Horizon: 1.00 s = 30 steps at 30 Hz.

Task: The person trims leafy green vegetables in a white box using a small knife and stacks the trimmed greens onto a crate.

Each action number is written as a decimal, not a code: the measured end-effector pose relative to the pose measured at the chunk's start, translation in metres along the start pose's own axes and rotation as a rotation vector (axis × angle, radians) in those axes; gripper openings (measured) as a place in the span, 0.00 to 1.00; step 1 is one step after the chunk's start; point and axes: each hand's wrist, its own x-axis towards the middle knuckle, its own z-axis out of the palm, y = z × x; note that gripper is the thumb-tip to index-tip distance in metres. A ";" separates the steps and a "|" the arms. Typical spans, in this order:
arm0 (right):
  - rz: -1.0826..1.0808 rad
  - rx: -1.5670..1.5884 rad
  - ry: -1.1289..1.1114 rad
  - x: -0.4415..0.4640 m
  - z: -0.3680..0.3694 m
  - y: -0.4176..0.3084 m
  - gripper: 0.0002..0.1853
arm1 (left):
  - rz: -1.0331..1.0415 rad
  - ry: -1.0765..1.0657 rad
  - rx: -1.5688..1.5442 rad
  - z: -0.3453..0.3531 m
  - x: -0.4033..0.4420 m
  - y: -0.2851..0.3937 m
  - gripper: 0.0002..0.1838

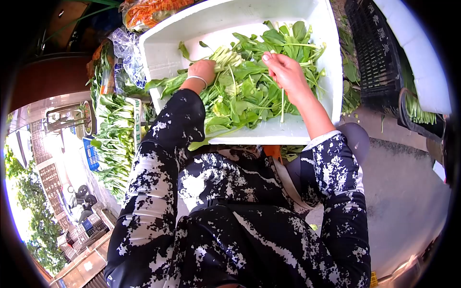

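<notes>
A white foam box (329,72) holds a loose heap of leafy greens (245,89) with pale stems. At the heap's left side, my left hand (201,72), with a light band at the wrist, is closed round a bunch of greens (225,58), its cut stems pointing up and right. Over the right part of the heap is my right hand (284,72), its fingers pinched together. A thin pale stem hangs below this hand; whether the fingers hold it is hidden.
Left of the box lie more greens (117,139), a blue basket (90,153) and plastic bags (127,60). An orange bag (149,14) touches the upper left area. At the right stand a black crate (377,53) and another white box (415,43). Grey ground (403,201) shows below them.
</notes>
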 end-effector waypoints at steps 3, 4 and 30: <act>-0.006 -0.010 0.004 0.000 -0.001 0.000 0.16 | -0.065 0.034 -0.045 -0.006 -0.014 0.003 0.14; -0.007 -0.008 0.005 0.000 -0.001 0.000 0.16 | -0.064 0.034 -0.043 -0.009 -0.015 0.001 0.14; -0.110 -0.034 -0.442 -0.019 0.006 -0.012 0.19 | 0.103 -0.126 -1.215 -0.102 -0.111 0.041 0.17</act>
